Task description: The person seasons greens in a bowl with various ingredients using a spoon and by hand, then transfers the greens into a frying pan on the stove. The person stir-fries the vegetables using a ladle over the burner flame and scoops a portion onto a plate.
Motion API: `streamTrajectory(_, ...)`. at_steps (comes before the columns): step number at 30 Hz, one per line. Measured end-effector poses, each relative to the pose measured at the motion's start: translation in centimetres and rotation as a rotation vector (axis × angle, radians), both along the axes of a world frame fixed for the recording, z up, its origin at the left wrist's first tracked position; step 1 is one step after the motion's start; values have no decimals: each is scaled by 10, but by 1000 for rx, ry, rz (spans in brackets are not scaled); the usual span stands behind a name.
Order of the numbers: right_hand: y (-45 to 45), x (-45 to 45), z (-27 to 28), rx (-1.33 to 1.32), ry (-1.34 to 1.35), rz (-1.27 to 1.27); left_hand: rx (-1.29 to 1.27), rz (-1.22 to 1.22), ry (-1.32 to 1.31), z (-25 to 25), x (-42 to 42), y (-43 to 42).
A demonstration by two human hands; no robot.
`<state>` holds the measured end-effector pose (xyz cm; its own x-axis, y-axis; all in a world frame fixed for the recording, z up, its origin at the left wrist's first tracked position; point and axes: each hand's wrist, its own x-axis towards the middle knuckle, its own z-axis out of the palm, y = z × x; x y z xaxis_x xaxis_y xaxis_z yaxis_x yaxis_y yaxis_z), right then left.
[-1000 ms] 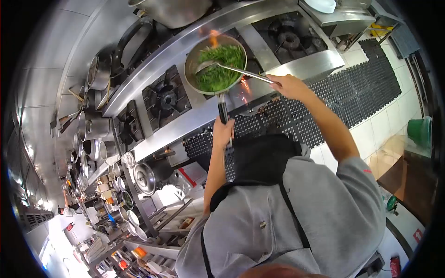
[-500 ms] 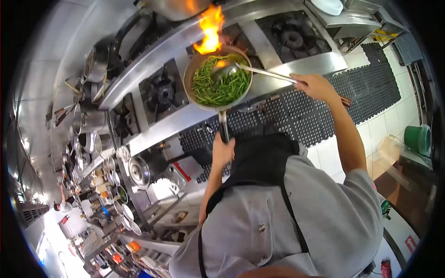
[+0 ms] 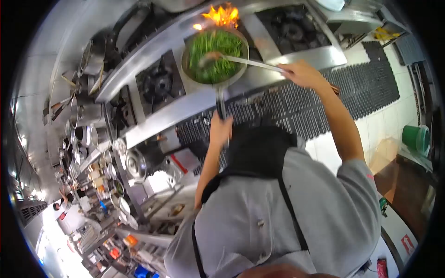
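A frying pan (image 3: 185,69) full of long green vegetable stalks (image 3: 222,42) is over the stove. My left hand (image 3: 220,129) is closed round its dark handle (image 3: 220,103). In my right hand (image 3: 302,74) is the long metal handle of a ladle (image 3: 255,62); its blurred bowl lies among the greens at the left of the pan. Orange flames (image 3: 223,16) flare at the pan's far edge.
Burners flank the pan, one on the left (image 3: 160,85) and one on the right (image 3: 293,31). Pots and pans (image 3: 85,113) crowd the left side. Black rubber matting (image 3: 366,83) covers the floor. Another person (image 3: 65,202) stands far off at lower left.
The pan and both hands have moved up in view, away from my body. The ladle's bowl has shifted left through the greens. The flames have become lower and wider.
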<state>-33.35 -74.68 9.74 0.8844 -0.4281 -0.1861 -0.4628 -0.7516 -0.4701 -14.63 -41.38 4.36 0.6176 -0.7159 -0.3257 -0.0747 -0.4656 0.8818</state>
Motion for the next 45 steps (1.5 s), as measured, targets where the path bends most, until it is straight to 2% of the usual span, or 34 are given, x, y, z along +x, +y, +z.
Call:
streamTrajectory(1,-19,-10,6,15,44,77,50,0,86,18,-10,18)
streamTrajectory(2,-25,-11,4,13,38,76,72,33,152,5,-11,41)
streamTrajectory(4,-29,-15,-5,20,-54,-53,54,14,131,14,6,35)
streamTrajectory(5,-3,8,7,-31,-47,-115,20,17,89,6,19,20)
streamTrajectory(6,3,21,2,-29,-44,-110,-49,1,161,2,30,-3)
streamTrajectory(8,12,38,-15,46,-65,-1,-18,90,84,-13,21,-25)
streamTrajectory(9,3,27,-9,7,-6,18,37,31,-11,-3,7,-10)
streamTrajectory(10,-18,11,-1,-21,-16,9,62,33,27,29,-14,3)
streamTrajectory(12,-38,-19,2,5,-46,68,50,58,172,11,-27,42)
streamTrajectory(13,-32,-14,7,21,2,-5,-14,12,22,14,-18,34)
streamTrajectory(14,-16,-2,3,38,16,3,40,22,28,12,-7,21)
streamTrajectory(17,5,31,-14,60,-42,-53,-63,103,117,-13,10,-21)
streamTrajectory(20,-31,-14,4,57,71,72,-54,130,109,13,-34,27)
streamTrajectory(22,-29,-23,15,164,30,47,-24,94,128,2,-29,32)
streamTrajectory(24,-1,-2,9,42,-13,-115,49,79,193,-2,-22,32)
streamTrajectory(25,2,14,-18,15,23,-100,-20,74,156,-8,-9,3)
streamTrajectory(26,1,14,-19,15,29,-86,-77,78,125,-13,-5,-9)
streamTrajectory(28,-1,10,-11,55,-46,23,-93,118,176,8,-15,-8)
streamTrajectory(29,-20,-6,-4,68,25,96,1,87,160,12,-21,12)
streamTrajectory(30,-33,-16,-3,48,28,118,-9,40,73,15,-25,25)
streamTrajectory(31,-36,-25,-6,-9,-103,90,-20,-3,-15,19,-29,37)
streamTrajectory(32,-36,-34,-14,-54,-228,57,3,4,21,17,-31,36)
streamTrajectory(33,-24,-16,-12,28,-95,-37,26,11,56,15,-33,35)
streamTrajectory(34,-9,4,-3,33,-91,-27,64,38,136,10,-19,8)
streamTrajectory(35,6,24,6,52,-42,-25,-54,66,144,-1,-10,-9)
streamTrajectory(36,22,29,6,85,21,-22,-7,128,116,-16,-7,-15)
streamTrajectory(38,-8,2,-7,52,-23,32,12,134,186,19,-20,11)
streamTrajectory(40,-39,-40,-21,-6,-233,134,138,94,178,21,-33,45)
streamTrajectory(41,-44,-46,-28,-11,-267,86,77,63,166,17,-32,42)
streamTrajectory(42,-32,-36,-29,0,-259,96,85,75,174,8,-27,34)
streamTrajectory(44,4,9,-12,-60,3,-106,1,93,97,-18,-4,-6)
streamTrajectory(45,16,23,-4,54,16,-54,18,96,77,-32,2,-13)
